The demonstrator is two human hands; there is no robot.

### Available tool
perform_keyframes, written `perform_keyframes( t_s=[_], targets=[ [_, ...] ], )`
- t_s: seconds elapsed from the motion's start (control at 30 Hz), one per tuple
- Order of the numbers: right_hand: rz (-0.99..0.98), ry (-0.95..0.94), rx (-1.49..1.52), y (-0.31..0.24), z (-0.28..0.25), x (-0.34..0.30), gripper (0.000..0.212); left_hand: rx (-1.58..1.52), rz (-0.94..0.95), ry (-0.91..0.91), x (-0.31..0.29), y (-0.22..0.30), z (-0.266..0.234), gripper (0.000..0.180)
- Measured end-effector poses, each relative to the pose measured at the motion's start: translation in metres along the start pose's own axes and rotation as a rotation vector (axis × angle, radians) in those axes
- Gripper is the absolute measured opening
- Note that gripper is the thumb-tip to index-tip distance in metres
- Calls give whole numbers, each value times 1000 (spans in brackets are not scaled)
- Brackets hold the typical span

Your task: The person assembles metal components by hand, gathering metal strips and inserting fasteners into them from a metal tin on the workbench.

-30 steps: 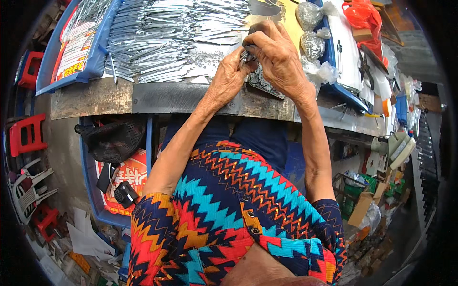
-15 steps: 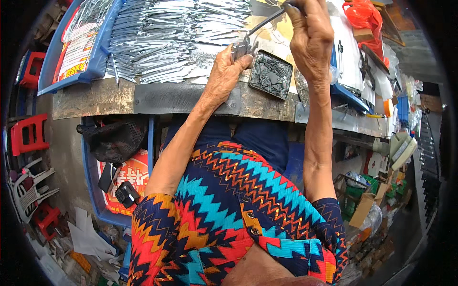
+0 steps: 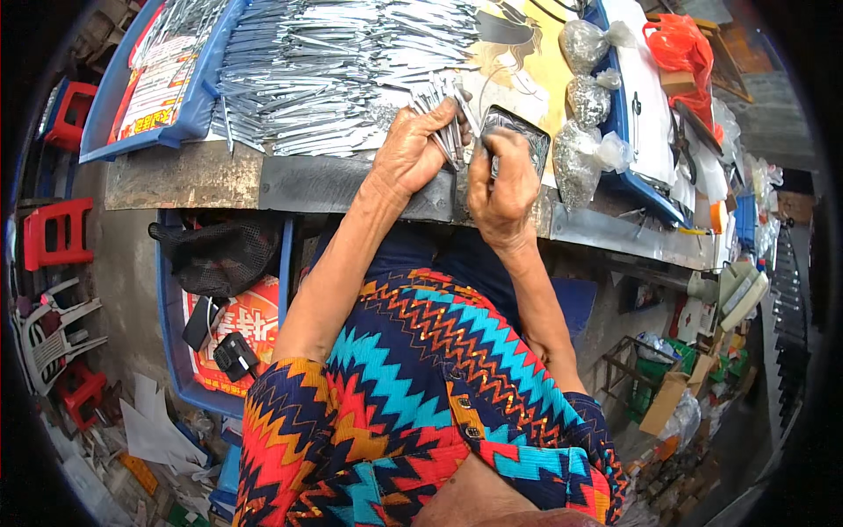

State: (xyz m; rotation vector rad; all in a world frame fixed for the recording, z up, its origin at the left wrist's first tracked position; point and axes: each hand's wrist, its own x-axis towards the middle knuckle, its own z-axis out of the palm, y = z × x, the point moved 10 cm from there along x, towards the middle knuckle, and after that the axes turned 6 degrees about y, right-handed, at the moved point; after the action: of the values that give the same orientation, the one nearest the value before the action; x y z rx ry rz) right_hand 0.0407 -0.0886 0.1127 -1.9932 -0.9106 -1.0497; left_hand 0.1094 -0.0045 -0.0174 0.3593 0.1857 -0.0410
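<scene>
My left hand (image 3: 413, 147) is closed around a bundle of slim silver metal strips (image 3: 430, 95), which fan out past its thumb at the table's near edge. Just to its right, my right hand (image 3: 507, 186) is closed in a pinch. One slim metal strip (image 3: 472, 114) runs from its fingertips toward the bundle. Partly covered by my right hand is a small dark-rimmed square tray (image 3: 546, 140); the earlier view shows many small dark pieces in it. A wide heap of similar silver strips (image 3: 307, 75) covers the table to the left of my hands.
A blue bin (image 3: 189, 132) with more strips stands at the table's left end. Knotted clear bags of small parts (image 3: 577, 162) line the right, beside a blue tray (image 3: 645, 198) and a red plastic bag (image 3: 680, 53). Below the table edge sits another blue bin (image 3: 167, 325) holding a black mesh bag.
My right hand has come down and left from its raised place, to beside my left hand and over the small tray. A fanned bundle of silver strips now shows in my left hand.
</scene>
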Motion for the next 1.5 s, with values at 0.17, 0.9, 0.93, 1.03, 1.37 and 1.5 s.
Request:
perform_keyframes(
  t_s=[0.17, 0.9, 0.93, 1.03, 1.37, 1.5],
  targets=[
    [91, -50, 6, 2, 3, -15, 22, -32, -53, 84, -2, -3, -5, 15],
    [408, -94, 91, 34, -15, -33, 17, 1015, 484, -152, -34, 18, 45, 17],
    [399, -78, 86, 36, -19, -33, 17, 1031, 465, -141, -33, 16, 43, 18],
    [405, -55, 62, 38, -28, -34, 16, 1040, 470, -149, -33, 12, 42, 21],
    [638, -42, 40, 84, -53, -51, 12, 845, 416, -129, -35, 15, 36, 20],
    [633, -115, -4, 95, -51, -52, 13, 834, 457, -181, -34, 18, 37, 15]
  ],
)
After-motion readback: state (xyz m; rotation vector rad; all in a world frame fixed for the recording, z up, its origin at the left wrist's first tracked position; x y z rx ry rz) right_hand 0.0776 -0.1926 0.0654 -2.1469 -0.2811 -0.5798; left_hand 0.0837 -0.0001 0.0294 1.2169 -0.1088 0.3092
